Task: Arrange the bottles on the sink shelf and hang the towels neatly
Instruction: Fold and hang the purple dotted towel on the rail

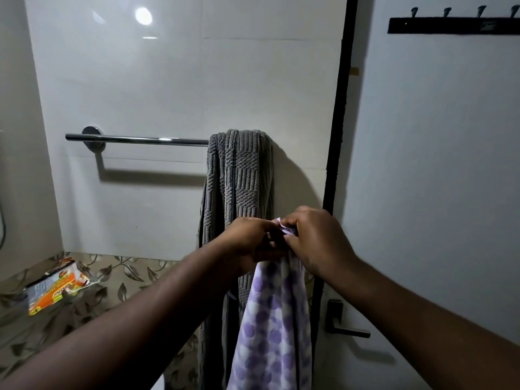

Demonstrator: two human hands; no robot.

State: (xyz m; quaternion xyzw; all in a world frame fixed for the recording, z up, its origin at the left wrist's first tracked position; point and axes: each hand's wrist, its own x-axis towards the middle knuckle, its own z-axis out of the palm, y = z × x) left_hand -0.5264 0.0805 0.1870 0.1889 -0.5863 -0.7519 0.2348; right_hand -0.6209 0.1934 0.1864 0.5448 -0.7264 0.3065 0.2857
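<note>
**A:** What is straight ahead?

**B:** A white tiled wall (168, 80) with a chrome towel rail (135, 139) fixed across it. A grey towel (239, 175) with a ribbed, woven pattern hangs bunched over the right end of the rail. It drops in long folds towards the floor.

**A:** Where are the hands?

**B:** Both bare arms reach forward, and the hands meet just in front of the grey towel, below the rail. The left hand (250, 240) and the right hand (318, 240) touch each other. Both have curled fingers, and each pinches the top edge of a lilac-and-white checked towel (273, 327). A small corner of it pokes up between them.

**A:** How does that towel hang?

**B:** It hangs straight down from the hands, gathered narrow at the top and wider lower down. It covers the lower part of the grey towel. It is held lower than the rail, not on it. I cannot tell whether it brushes the grey towel behind it.

**A:** What else is around?

**B:** A black door frame (337, 122) runs from top to bottom just right of the towels. Beyond it is a pale door (436, 164) with a dark lever handle (346, 325) low down, near the checked towel. High on the same pale surface is a black rack of hooks (450, 23). At lower left is a beige floor (112, 277) with a leaf pattern. A crumpled orange and white packet (56, 288) lies on it.
</note>
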